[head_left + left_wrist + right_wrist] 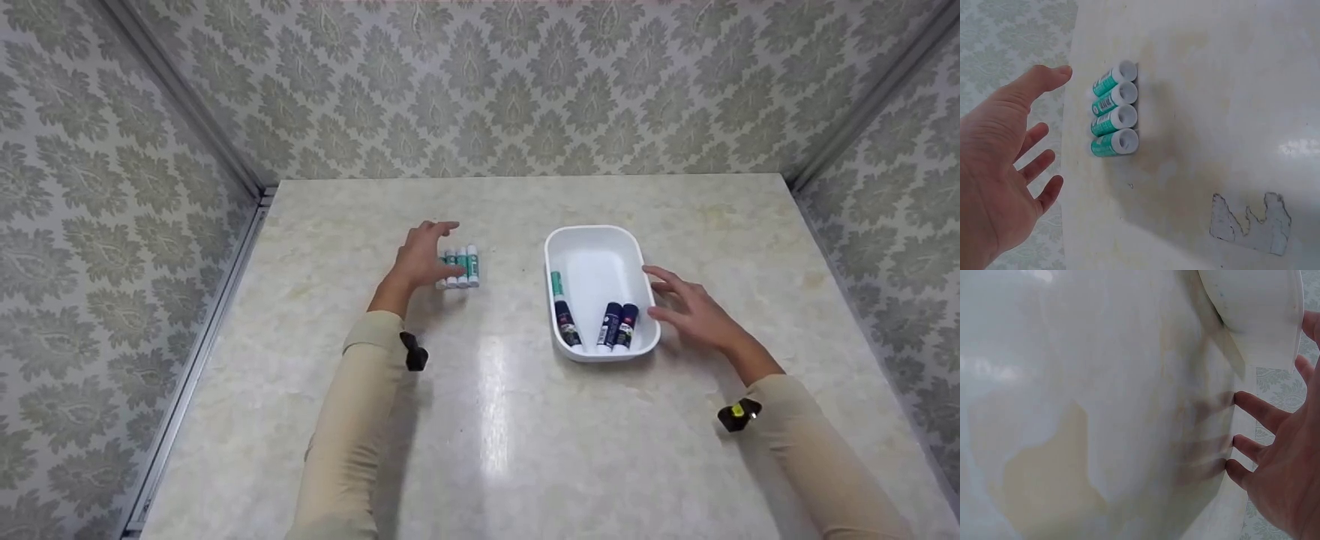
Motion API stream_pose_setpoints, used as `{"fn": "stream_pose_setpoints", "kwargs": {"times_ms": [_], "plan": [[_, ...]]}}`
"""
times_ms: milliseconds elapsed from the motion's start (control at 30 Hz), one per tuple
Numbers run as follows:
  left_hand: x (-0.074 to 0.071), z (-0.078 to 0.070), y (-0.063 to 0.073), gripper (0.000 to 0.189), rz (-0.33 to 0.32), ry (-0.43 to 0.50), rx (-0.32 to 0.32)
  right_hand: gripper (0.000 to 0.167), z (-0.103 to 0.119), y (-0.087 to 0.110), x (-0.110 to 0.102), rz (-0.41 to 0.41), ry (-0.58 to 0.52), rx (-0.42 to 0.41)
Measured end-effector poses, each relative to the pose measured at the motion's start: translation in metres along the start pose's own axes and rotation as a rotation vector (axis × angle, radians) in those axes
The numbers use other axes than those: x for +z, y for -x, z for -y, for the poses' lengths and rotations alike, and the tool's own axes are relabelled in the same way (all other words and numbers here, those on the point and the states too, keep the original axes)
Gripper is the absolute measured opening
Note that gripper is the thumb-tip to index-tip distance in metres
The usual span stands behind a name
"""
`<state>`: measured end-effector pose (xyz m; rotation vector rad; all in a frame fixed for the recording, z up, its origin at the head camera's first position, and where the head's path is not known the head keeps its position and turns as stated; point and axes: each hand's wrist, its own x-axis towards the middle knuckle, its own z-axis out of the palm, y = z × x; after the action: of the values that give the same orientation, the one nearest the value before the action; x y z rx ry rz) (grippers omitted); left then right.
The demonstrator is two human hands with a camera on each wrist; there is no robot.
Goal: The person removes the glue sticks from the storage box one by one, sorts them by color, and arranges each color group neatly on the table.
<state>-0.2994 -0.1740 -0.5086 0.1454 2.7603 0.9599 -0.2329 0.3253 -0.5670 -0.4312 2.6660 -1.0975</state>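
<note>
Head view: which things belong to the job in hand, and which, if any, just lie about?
Likely in the job: left hand, four green-and-white tubes near it, right hand, white tray, the green tube and three dark blue tubes in it.

Likely just surroundings: table, patterned walls, black wrist devices.

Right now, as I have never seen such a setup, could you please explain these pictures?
There is no machine, only a bare-handed person. The wide picture comes from a head-worn camera, the two close ones from wrist cameras. On the pale marbled table, four green-and-white cylindrical tubes lie in a row near the left hand. The right hand touches the rim of a white, rounded rectangular tray containing one green tube and three dark blue tubes. Neither hand appears to grip anything.
</note>
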Motion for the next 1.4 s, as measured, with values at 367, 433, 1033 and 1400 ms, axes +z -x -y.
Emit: {"fn": "stream_pose_setpoints", "kwargs": {"times_ms": [367,433,1033,1400], "plan": [[0.013,-0.037,-0.001,0.080,0.003,-0.007,0.057,0.072,-0.008,-0.004,0.002,-0.025,-0.027,-0.088],[0.017,-0.044,-0.001,0.079,-0.005,-0.007,0.072,0.072,-0.008,-0.005,0.001,-0.022,-0.024,-0.078],[0.060,-0.113,0.003,0.076,0.040,0.024,0.148,0.073,-0.003,-0.004,-0.004,-0.024,-0.003,-0.068],[0.088,-0.135,0.004,0.089,0.113,0.099,0.279,0.074,-0.004,-0.002,-0.001,-0.009,-0.031,-0.046]]}}
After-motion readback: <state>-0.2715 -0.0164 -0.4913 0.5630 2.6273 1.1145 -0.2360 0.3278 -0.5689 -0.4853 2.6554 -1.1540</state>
